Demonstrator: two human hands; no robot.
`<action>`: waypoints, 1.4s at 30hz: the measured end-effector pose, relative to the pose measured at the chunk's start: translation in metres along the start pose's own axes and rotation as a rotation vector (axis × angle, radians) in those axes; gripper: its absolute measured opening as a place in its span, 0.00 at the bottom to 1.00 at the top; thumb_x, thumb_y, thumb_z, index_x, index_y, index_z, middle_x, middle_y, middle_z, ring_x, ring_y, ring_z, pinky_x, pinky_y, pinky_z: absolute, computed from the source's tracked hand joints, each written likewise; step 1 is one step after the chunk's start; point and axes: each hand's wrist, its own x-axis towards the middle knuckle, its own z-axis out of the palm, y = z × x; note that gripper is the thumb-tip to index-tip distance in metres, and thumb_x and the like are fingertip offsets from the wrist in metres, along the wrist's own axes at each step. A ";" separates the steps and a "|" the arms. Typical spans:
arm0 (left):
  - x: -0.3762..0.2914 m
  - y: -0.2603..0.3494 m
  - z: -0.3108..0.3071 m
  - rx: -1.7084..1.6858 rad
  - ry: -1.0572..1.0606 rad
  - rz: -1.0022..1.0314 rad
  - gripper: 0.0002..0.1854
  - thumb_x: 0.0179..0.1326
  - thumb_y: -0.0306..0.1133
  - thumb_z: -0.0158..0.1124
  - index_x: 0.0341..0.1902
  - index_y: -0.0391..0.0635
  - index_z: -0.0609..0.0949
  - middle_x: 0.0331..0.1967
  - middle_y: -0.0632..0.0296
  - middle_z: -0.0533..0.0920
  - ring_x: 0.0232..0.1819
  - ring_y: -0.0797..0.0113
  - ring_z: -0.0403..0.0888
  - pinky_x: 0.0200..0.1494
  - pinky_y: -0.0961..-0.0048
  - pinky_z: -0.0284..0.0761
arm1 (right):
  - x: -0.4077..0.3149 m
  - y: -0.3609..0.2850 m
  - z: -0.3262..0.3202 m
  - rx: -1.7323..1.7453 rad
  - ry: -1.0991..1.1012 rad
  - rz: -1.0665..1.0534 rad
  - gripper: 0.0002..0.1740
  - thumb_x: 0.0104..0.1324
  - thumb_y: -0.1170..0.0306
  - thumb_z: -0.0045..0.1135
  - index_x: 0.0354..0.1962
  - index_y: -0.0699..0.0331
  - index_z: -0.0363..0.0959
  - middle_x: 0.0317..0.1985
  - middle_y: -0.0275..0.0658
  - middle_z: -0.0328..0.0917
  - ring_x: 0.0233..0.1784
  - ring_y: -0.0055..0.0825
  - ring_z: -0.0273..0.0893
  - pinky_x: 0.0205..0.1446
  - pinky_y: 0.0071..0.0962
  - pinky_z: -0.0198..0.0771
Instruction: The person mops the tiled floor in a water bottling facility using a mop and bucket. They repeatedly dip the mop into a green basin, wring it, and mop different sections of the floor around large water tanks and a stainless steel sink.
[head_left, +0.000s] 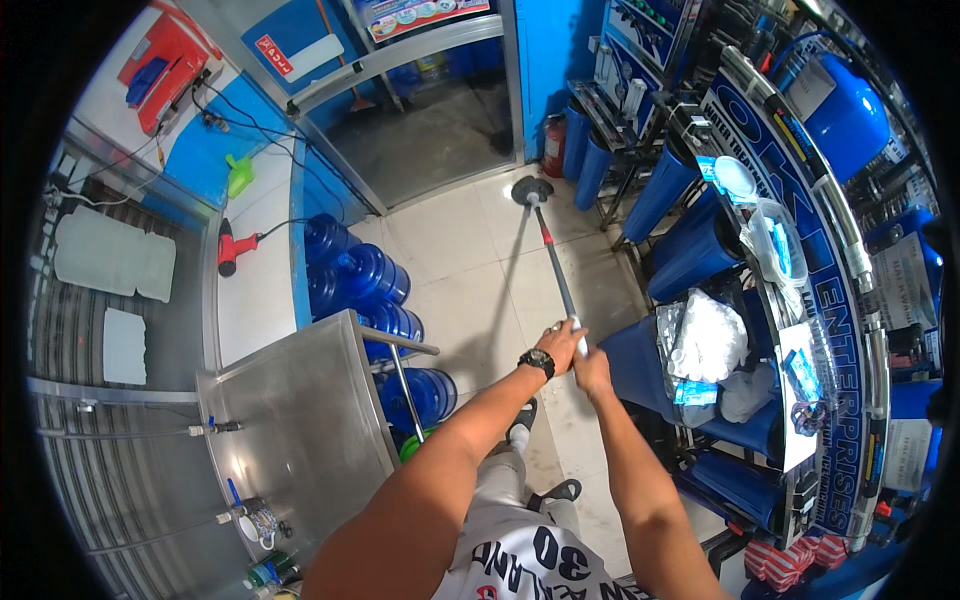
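Both hands grip the light upper end of a long-handled mop (556, 271), whose grey pole has a red collar. My left hand (556, 346), with a dark watch at its wrist, closes around the pole just ahead of my right hand (593, 369), which holds it near its end. The pole slants away from me, and its dark mop head (532, 190) rests on the pale tiled floor (465, 300) close to the glass door. The floor bears dark smudges along its right side.
Large blue water bottles (373, 271) stand at left beside a steel counter (300, 405) with a projecting rail. A red fire extinguisher (553, 146) is by the glass door (442, 120). Blue filter housings (694, 259) and a blue bin (637, 364) line the right. A heat gun (237, 248) lies on the white ledge.
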 end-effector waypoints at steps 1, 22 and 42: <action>0.006 -0.003 -0.009 -0.031 -0.006 -0.061 0.36 0.57 0.30 0.68 0.72 0.51 0.70 0.69 0.39 0.68 0.66 0.39 0.72 0.68 0.49 0.70 | 0.022 -0.016 0.001 -0.014 -0.004 0.032 0.26 0.66 0.55 0.60 0.46 0.74 0.81 0.44 0.66 0.82 0.53 0.59 0.81 0.58 0.47 0.75; -0.081 0.126 0.105 -0.386 -0.380 0.720 0.15 0.52 0.32 0.71 0.45 0.51 0.83 0.43 0.61 0.83 0.56 0.54 0.78 0.63 0.48 0.67 | -0.353 0.046 -0.172 0.613 -0.074 0.576 0.09 0.71 0.69 0.57 0.39 0.68 0.77 0.20 0.26 0.67 0.17 0.14 0.61 0.18 0.21 0.55; 0.045 0.016 0.045 0.186 -0.271 0.302 0.23 0.57 0.28 0.63 0.59 0.47 0.81 0.63 0.48 0.75 0.67 0.47 0.72 0.69 0.52 0.70 | -0.118 0.046 -0.051 0.358 -0.009 0.241 0.10 0.71 0.68 0.58 0.34 0.66 0.76 0.18 0.28 0.68 0.15 0.17 0.63 0.17 0.25 0.57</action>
